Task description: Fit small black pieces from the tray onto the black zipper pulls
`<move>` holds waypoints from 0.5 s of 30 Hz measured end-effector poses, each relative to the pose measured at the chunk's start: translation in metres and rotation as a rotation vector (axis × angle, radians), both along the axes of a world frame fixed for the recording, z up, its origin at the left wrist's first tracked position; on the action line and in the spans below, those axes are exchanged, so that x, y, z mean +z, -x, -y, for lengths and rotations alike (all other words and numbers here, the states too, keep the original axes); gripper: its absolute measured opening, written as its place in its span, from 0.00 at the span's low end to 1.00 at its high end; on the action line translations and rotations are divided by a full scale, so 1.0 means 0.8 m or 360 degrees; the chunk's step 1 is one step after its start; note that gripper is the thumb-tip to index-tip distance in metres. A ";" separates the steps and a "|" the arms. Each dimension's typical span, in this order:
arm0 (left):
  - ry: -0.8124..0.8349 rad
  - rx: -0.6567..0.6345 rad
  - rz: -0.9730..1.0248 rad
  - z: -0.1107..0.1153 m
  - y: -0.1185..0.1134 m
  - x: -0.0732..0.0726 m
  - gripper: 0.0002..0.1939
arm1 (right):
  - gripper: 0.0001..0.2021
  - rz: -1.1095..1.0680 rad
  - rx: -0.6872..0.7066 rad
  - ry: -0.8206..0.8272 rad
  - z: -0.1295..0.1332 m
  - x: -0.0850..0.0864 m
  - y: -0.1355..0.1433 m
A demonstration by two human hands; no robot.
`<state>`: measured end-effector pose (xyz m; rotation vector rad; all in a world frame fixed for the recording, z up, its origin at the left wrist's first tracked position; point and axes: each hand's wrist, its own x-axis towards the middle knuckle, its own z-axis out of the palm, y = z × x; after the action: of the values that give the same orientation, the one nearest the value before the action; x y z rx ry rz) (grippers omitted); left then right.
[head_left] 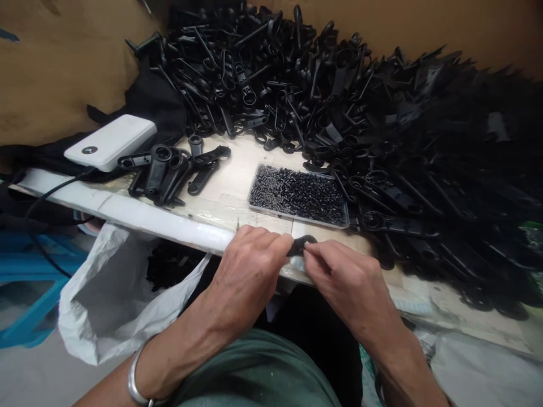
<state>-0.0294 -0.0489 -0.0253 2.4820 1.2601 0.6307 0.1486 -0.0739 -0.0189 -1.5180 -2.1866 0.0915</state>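
Observation:
My left hand [254, 263] is closed round a black plastic part [300, 245], whose rounded end sticks out past the thumb. At that end, the thumb and forefinger of my right hand [345, 277] are pinched together; whatever sits between them is too small to make out. Both hands are over the table's front edge. Just beyond them lies a shallow clear tray [297, 217] filled with tiny black pieces [297, 192].
A large heap of black plastic parts [271, 73] covers the table's back and right. On the left are a smaller pile [163, 172] and a white power bank [112, 141] with a black cable [51, 192]. An open white sack [106, 299] holding black parts hangs below, near a blue stool [34, 282].

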 end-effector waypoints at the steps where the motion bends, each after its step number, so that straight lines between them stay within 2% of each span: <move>1: -0.0003 0.0003 0.0008 0.000 0.000 0.000 0.06 | 0.08 0.0030 0.0008 0.0022 0.000 0.001 0.000; 5: 0.0003 0.0001 0.0026 0.000 -0.001 -0.001 0.05 | 0.09 0.0059 -0.0017 0.0062 -0.002 0.003 0.001; 15: 0.0009 -0.0020 0.0085 -0.001 0.001 -0.002 0.04 | 0.05 -0.0335 -0.0268 0.0197 -0.009 0.009 -0.009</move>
<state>-0.0301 -0.0482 -0.0266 2.4495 1.2244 0.6848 0.1560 -0.0670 -0.0114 -1.6724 -1.9122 0.3220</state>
